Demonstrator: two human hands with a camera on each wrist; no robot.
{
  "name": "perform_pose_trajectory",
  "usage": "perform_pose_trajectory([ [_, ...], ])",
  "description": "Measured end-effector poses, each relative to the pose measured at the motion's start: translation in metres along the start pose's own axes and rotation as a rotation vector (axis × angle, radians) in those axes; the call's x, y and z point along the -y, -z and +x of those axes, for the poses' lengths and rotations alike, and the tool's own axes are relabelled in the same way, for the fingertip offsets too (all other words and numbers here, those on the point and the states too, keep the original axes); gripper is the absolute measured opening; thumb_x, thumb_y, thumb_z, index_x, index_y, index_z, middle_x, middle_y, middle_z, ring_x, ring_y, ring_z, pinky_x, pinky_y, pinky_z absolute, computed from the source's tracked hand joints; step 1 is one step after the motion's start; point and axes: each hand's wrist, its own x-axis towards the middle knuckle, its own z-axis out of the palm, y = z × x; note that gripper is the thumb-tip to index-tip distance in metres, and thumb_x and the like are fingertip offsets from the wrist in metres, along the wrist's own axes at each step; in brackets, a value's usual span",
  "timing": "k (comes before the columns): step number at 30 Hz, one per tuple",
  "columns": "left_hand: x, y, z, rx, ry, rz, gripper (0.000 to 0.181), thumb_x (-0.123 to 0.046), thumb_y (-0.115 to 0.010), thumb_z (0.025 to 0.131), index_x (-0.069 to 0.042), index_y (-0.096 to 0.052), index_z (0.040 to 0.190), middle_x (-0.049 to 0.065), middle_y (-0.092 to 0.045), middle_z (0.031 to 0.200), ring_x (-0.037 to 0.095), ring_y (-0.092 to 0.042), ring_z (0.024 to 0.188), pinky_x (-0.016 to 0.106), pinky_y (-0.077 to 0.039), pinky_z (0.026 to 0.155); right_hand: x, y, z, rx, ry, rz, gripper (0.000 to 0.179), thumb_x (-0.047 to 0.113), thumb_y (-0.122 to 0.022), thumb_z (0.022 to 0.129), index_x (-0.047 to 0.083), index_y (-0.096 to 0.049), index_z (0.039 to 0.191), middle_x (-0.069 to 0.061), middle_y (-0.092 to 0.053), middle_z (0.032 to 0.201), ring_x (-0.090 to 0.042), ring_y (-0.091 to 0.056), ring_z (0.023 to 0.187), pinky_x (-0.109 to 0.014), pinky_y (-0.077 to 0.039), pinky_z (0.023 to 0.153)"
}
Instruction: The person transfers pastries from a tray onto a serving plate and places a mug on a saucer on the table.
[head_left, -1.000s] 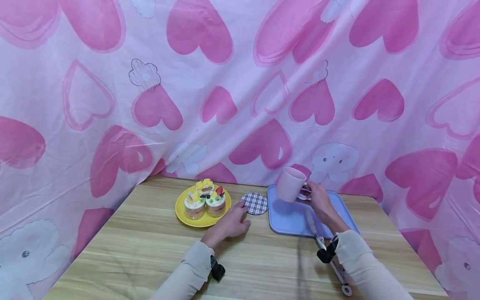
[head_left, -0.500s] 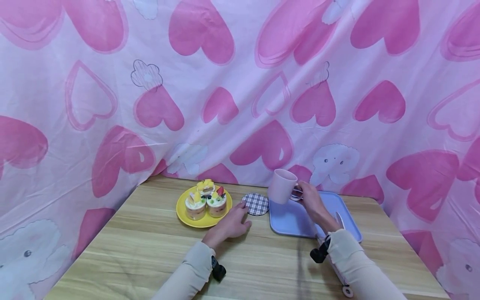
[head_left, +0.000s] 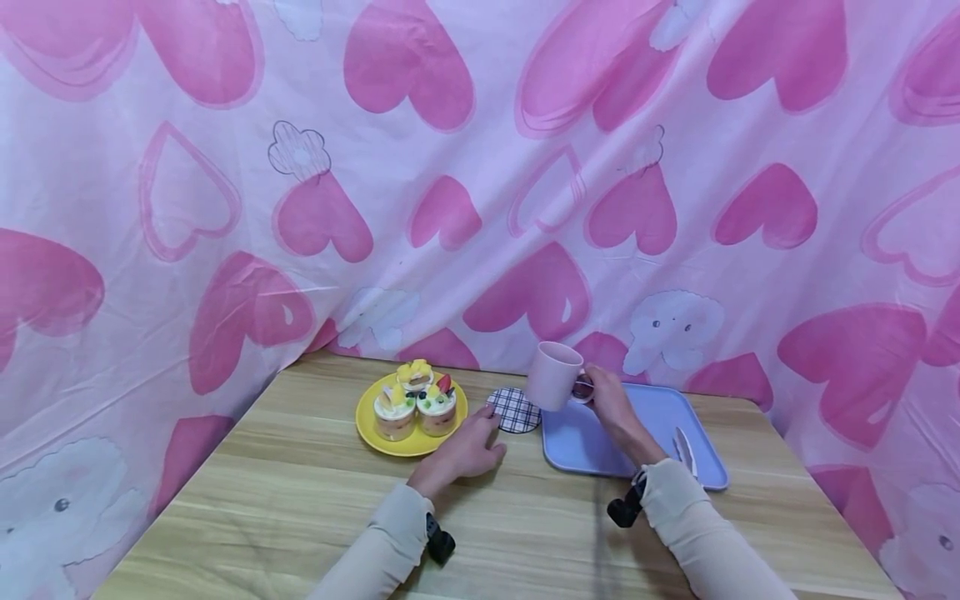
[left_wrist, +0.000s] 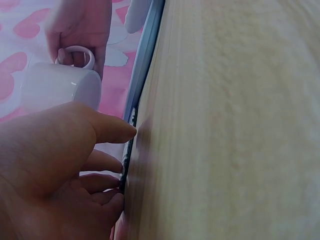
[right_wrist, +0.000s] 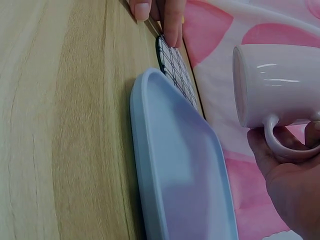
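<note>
My right hand point(head_left: 615, 410) grips a pale pink mug point(head_left: 553, 380) by its handle, upright with a slight tilt. The mug is held above the table, between the blue tray and a round checked coaster point(head_left: 516, 411). In the right wrist view, the mug's bottom point(right_wrist: 241, 87) stays apart from the tray. My left hand point(head_left: 467, 446) lies low on the table, fingertips touching the coaster's near-left edge. Its fingers point(left_wrist: 102, 162) are loosely bent along that edge in the left wrist view, the thumb on the wood. The blue tray point(head_left: 585, 446) is under the right wrist.
A yellow plate point(head_left: 367, 433) with several dessert cups point(head_left: 394, 421) stands left of the coaster. A long metal utensil point(head_left: 685, 452) lies across the tray's right part, mostly hidden by my right arm. A pink heart-patterned cloth point(head_left: 427, 283) hangs behind the wooden table point(head_left: 300, 492).
My right hand has carried the mug left, from over the tray toward the coaster. The right forearm now covers most of the metal utensil. My left hand stays at the coaster.
</note>
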Motion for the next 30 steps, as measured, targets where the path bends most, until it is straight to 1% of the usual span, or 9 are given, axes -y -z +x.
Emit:
perform_pose_trajectory([
  [3,-0.001,0.000,0.000,0.000,-0.001,0.000,0.064,-0.028,-0.067,0.106,0.004,-0.048,0.159,0.022,-0.033,0.176,0.037,-0.031,0.165,0.052,-0.031,0.134,-0.001,-0.003,0.001,0.007,0.003,-0.007,0.042,0.027,-0.032,0.118,0.002,-0.065,0.110,0.000,-0.069,0.094,-0.013,-0.065,0.093,-0.029,-0.059,0.091],
  [6,-0.002,0.001,-0.001,0.002,0.001,-0.002,0.064,-0.028,-0.067,0.106,0.004,-0.048,0.159,0.022,-0.033,0.176,0.037,-0.031,0.165,0.052,-0.031,0.134,-0.003,-0.005,0.003,0.009,-0.002,-0.008,0.043,0.028,-0.031,0.118,0.001,-0.064,0.115,0.000,-0.070,0.097,-0.012,-0.066,0.094,-0.028,-0.059,0.091],
  [8,-0.002,0.001,0.000,0.003,0.001,-0.002,0.064,-0.027,-0.067,0.106,0.004,-0.048,0.159,0.022,-0.033,0.176,0.037,-0.031,0.165,0.052,-0.031,0.134,-0.005,-0.006,0.004,0.008,-0.005,-0.015,0.043,0.028,-0.030,0.118,0.001,-0.064,0.115,0.000,-0.069,0.099,-0.012,-0.065,0.095,-0.027,-0.059,0.092],
  [14,-0.001,0.001,0.000,-0.001,0.000,0.007,0.064,-0.028,-0.066,0.106,0.003,-0.049,0.159,0.022,-0.033,0.176,0.036,-0.032,0.165,0.051,-0.031,0.134,-0.009,-0.011,0.007,0.012,0.009,-0.005,0.039,0.026,-0.032,0.118,0.004,-0.063,0.107,0.000,-0.066,0.095,-0.016,-0.063,0.096,-0.033,-0.059,0.092],
  [18,0.000,0.001,0.000,0.004,0.006,0.006,0.063,-0.029,-0.066,0.107,0.002,-0.049,0.159,0.020,-0.033,0.176,0.036,-0.031,0.165,0.051,-0.031,0.134,-0.013,-0.014,0.009,0.032,0.016,0.000,0.039,0.025,-0.031,0.118,0.004,-0.060,0.103,-0.002,-0.063,0.094,-0.018,-0.061,0.094,-0.029,-0.057,0.087],
  [21,-0.001,0.001,0.000,0.005,0.007,0.005,0.063,-0.028,-0.065,0.107,0.003,-0.048,0.159,0.021,-0.032,0.176,0.036,-0.031,0.165,0.051,-0.030,0.135,-0.016,-0.017,0.011,0.032,0.020,0.015,0.038,0.023,-0.031,0.118,0.006,-0.058,0.098,-0.004,-0.061,0.091,-0.019,-0.060,0.090,-0.027,-0.055,0.082],
  [25,-0.002,0.001,0.000,0.004,0.006,0.021,0.063,-0.027,-0.066,0.107,0.003,-0.049,0.159,0.022,-0.033,0.176,0.036,-0.031,0.165,0.051,-0.030,0.135,-0.021,-0.022,0.012,0.047,0.048,0.043,0.037,0.018,-0.031,0.117,0.005,-0.051,0.088,-0.007,-0.054,0.085,-0.020,-0.055,0.083,-0.029,-0.052,0.077],
  [28,-0.001,0.000,0.001,-0.004,0.001,0.036,0.063,-0.027,-0.066,0.106,0.003,-0.049,0.158,0.022,-0.034,0.175,0.036,-0.032,0.165,0.051,-0.030,0.135,-0.023,-0.026,0.012,0.063,0.071,0.052,0.036,0.015,-0.032,0.116,0.005,-0.047,0.085,-0.008,-0.050,0.084,-0.021,-0.052,0.083,-0.030,-0.051,0.078],
  [30,0.000,-0.001,0.002,-0.012,-0.007,0.046,0.064,-0.027,-0.067,0.105,0.004,-0.050,0.158,0.022,-0.034,0.175,0.037,-0.032,0.164,0.050,-0.030,0.135,-0.024,-0.029,0.012,0.067,0.084,0.044,0.036,0.015,-0.032,0.116,0.004,-0.047,0.085,-0.011,-0.050,0.086,-0.025,-0.052,0.085,-0.032,-0.050,0.080],
])
